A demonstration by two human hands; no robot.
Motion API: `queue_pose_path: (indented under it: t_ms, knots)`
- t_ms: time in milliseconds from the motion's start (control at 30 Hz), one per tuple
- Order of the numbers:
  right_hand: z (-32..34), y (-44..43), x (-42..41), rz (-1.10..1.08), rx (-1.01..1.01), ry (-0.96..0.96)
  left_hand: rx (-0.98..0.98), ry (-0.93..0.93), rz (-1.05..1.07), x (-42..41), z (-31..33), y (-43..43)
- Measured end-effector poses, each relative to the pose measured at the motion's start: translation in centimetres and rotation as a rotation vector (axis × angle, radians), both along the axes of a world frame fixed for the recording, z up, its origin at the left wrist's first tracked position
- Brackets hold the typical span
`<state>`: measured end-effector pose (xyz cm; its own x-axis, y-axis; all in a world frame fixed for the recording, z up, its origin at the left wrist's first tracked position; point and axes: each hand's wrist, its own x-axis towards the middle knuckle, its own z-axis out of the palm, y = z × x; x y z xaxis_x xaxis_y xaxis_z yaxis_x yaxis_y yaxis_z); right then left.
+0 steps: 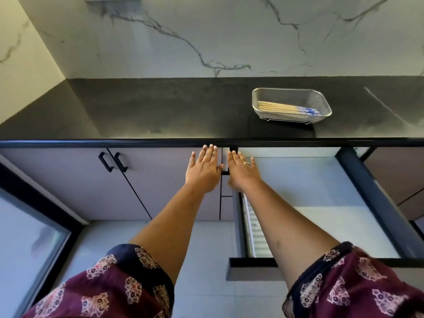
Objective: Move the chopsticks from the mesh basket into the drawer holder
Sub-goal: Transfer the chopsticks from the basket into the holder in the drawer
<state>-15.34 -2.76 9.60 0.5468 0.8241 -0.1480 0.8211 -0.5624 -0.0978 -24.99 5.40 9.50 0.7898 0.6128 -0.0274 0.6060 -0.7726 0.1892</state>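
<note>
Reaching forward, both arms extend from patterned maroon sleeves (110, 288) toward the front edge of the black countertop (160, 111). Head view only.

Left hand (204, 167): flat, fingers spread and straight, palm down, holding nothing. Fingertips just below the counter lip, in front of the pale cabinet front (160, 171).

Right hand (242, 171): also flat and spread, empty, a ring (246, 163) on one finger. It hangs over the back left corner of the open drawer (321, 203). The two hands sit side by side, thumbs near each other, not touching as far as can be told.

Chopsticks (286, 108): a bundle of pale wooden sticks with blue-patterned ends, lying flat in the mesh basket (321, 99), blue ends pointing right. The basket is a rectangular steel one on small wire feet, standing on the countertop to the right of the hands and well apart from them.

Drawer is pulled far out, dark frame, pale floor. Along its left side runs a narrow ribbed holder (251, 228), partly hidden by the right forearm; contents cannot be made out.

Two black handles (112, 162) on cabinet doors at left. Marble-veined wall (206, 31) behind the counter. Light tiled floor (202, 260) below.
</note>
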Motion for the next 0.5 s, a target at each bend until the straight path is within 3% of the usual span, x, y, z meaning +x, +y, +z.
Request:
queue_pose_path:
  t_ms: [300,500]
  knots:
    - [0.6,9.6,2.4,-0.191,0.101,0.032,0.035,0.019,-0.169,3.3,0.7,10.8]
    - [1.6,11.7,11.2,-0.351,0.202,-0.138,-0.059,-0.099,-0.287,12.8,1.8,13.2]
